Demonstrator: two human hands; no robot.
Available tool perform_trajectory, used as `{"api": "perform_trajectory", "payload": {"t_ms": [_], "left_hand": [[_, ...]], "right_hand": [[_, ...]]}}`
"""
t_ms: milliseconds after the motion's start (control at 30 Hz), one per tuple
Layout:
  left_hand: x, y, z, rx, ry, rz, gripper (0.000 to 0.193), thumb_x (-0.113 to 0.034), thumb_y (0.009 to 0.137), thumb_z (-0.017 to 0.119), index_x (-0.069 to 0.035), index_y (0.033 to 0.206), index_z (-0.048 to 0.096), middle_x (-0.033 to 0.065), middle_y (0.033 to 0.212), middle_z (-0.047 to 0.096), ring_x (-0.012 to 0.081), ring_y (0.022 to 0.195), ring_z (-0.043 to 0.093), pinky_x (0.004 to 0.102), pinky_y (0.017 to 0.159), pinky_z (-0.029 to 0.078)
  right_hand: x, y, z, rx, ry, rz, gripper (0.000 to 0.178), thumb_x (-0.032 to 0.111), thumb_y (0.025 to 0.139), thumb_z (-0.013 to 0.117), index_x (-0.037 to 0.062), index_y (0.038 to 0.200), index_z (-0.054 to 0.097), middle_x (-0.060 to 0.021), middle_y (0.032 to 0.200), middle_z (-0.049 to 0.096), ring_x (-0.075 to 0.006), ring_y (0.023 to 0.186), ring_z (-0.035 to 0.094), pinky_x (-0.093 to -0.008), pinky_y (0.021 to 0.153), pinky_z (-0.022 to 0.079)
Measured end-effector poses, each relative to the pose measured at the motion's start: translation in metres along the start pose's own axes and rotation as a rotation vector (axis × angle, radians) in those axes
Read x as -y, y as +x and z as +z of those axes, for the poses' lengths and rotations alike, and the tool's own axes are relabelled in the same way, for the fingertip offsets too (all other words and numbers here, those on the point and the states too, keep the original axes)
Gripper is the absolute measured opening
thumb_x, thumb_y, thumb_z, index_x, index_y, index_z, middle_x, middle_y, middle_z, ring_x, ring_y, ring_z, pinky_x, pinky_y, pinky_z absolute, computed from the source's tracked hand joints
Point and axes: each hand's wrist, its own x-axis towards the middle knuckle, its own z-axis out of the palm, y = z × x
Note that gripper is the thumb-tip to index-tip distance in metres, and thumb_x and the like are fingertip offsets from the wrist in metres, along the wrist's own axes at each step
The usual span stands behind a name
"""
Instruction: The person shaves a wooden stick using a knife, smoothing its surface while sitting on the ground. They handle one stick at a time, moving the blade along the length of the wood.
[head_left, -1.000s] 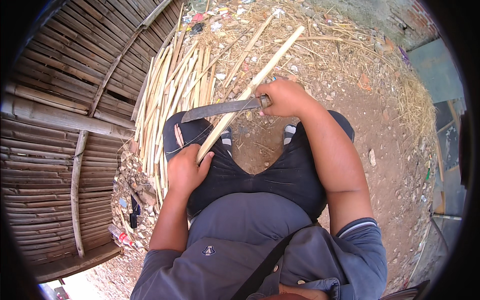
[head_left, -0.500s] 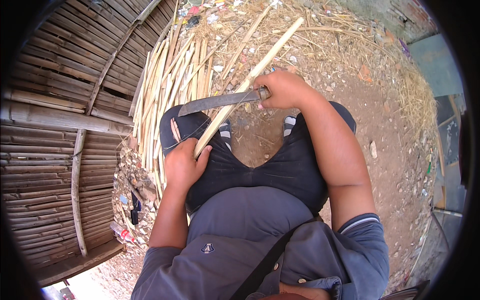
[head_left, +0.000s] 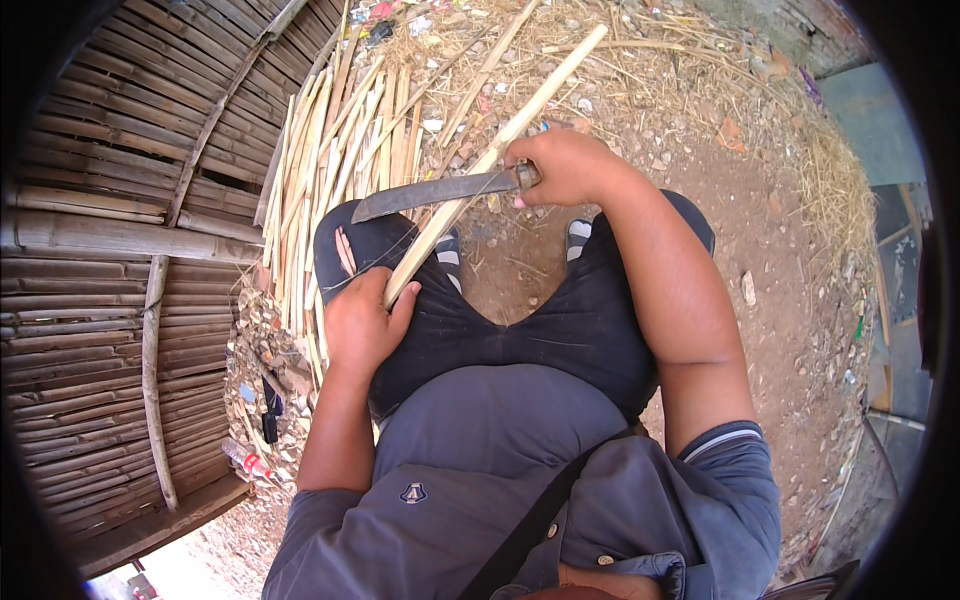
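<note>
Along the left side of the frame runs a woven bamboo wall (head_left: 110, 260), its slats curving with the lens, with a thicker pole (head_left: 120, 238) lying across it. At the foot of the wall, lower left, a small heap of rubble and litter (head_left: 262, 380) sits on the ground. Just right of that, from the upper middle down to the person's left knee, lies a bundle of split bamboo strips (head_left: 330, 160), pale yellow and roughly parallel.

The left hand (head_left: 362, 325) rests on the left thigh, its fingers closed around the lower end of a long bamboo stick (head_left: 490, 160). The stick slants up and to the right from that hand, crosses over the left knee and reaches the upper centre of the frame above the dry straw.

A long knife (head_left: 430, 192) with a dull grey blade lies across the stick just above the knees, edge against the bamboo, its tip pointing to the left. The right hand (head_left: 570, 165), right of centre in the upper half, is clamped on the knife's handle, beside the stick.

Below, in the centre, are the dark trousers (head_left: 540, 320) and grey shirt (head_left: 470, 470). To the right spreads bare brown dirt (head_left: 780, 250) with scattered straw (head_left: 830, 180) at the upper right.
</note>
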Motion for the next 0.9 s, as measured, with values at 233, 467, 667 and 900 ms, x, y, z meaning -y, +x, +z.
{"api": "perform_trajectory", "payload": {"t_ms": [233, 467, 667, 900], "left_hand": [[0.0, 0.0, 0.0, 0.013, 0.006, -0.005, 0.033, -0.037, 0.094, 0.082, -0.007, 0.093, 0.069, 0.0154, 0.079, 0.072, 0.0402, 0.072, 0.071, 0.0509, 0.065, 0.055], [0.0, 0.0, 0.001, 0.003, 0.009, 0.01, 0.033, -0.037, 0.094, 0.083, -0.007, 0.092, 0.069, 0.015, 0.078, 0.072, 0.0394, 0.071, 0.071, 0.0505, 0.064, 0.055], [-0.001, 0.0, 0.001, 0.02, 0.014, -0.005, 0.032, -0.035, 0.093, 0.085, -0.006, 0.095, 0.072, 0.0158, 0.079, 0.072, 0.0389, 0.071, 0.071, 0.0477, 0.065, 0.055], [-0.002, 0.001, -0.001, 0.054, 0.032, -0.025, 0.033, -0.038, 0.095, 0.082, -0.007, 0.096, 0.071, 0.0148, 0.081, 0.074, 0.039, 0.073, 0.073, 0.0491, 0.066, 0.057]], "right_hand": [[-0.002, 0.001, 0.001, 0.008, -0.002, -0.007, 0.058, 0.037, 0.08, 0.096, 0.0124, 0.128, 0.074, -0.0151, 0.1, 0.079, -0.0361, 0.104, 0.075, -0.048, 0.089, 0.057], [-0.007, 0.002, 0.006, 0.036, 0.054, 0.003, 0.06, 0.037, 0.081, 0.095, 0.012, 0.131, 0.073, -0.0144, 0.103, 0.079, -0.034, 0.105, 0.076, -0.0461, 0.09, 0.058], [-0.008, 0.004, 0.007, 0.093, 0.052, 0.046, 0.062, 0.039, 0.083, 0.094, 0.0122, 0.135, 0.071, -0.0158, 0.108, 0.079, -0.0342, 0.107, 0.076, -0.0457, 0.092, 0.058], [-0.007, 0.001, 0.008, 0.084, 0.047, 0.043, 0.062, 0.041, 0.085, 0.093, 0.0122, 0.135, 0.07, -0.017, 0.109, 0.078, -0.0345, 0.107, 0.076, -0.0458, 0.093, 0.058]]}}
